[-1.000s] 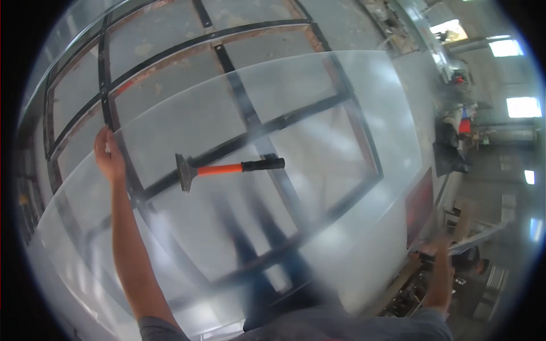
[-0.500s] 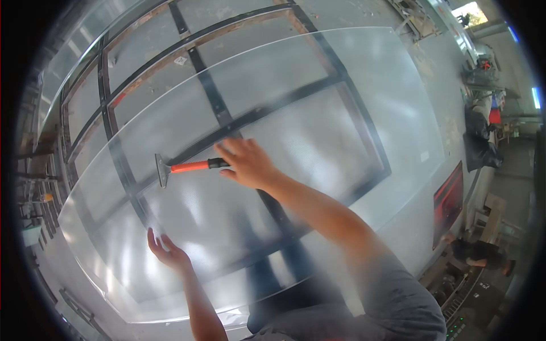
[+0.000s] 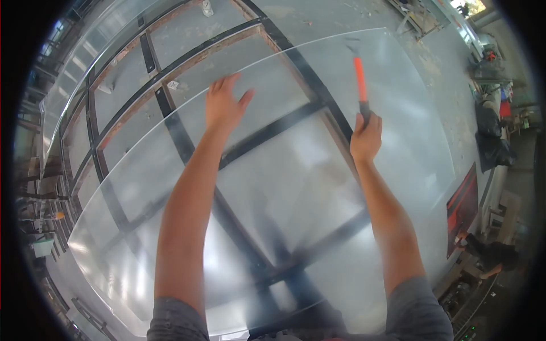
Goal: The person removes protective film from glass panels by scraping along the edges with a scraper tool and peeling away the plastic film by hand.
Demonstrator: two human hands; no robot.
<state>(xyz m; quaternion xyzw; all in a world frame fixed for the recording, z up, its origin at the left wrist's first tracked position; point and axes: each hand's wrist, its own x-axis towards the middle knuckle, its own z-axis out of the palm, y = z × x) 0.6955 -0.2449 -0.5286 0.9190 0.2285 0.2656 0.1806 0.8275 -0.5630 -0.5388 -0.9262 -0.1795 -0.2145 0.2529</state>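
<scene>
A large clear sheet (image 3: pixel 267 193) lies over a dark metal frame (image 3: pixel 273 133) with several crossing bars. My right hand (image 3: pixel 367 136) is closed round the black grip of a scraper (image 3: pixel 360 79) with an orange shaft, whose blade points away near the sheet's far edge. To its left, my left hand (image 3: pixel 224 105) is open, fingers spread, over the sheet near its far left edge. Whether the palm touches the sheet cannot be made out.
A second clear sheet (image 3: pixel 71 102) stands at the far left. At the right are a red and black panel (image 3: pixel 462 207), a person in dark clothing (image 3: pixel 493 253) and black bags (image 3: pixel 490 119). Small crumpled scraps (image 3: pixel 177 85) lie beyond the sheet's far edge.
My right hand has taken hold of the scraper, which was lying on the sheet, and carried it right and away. My left hand has moved forward to the far edge.
</scene>
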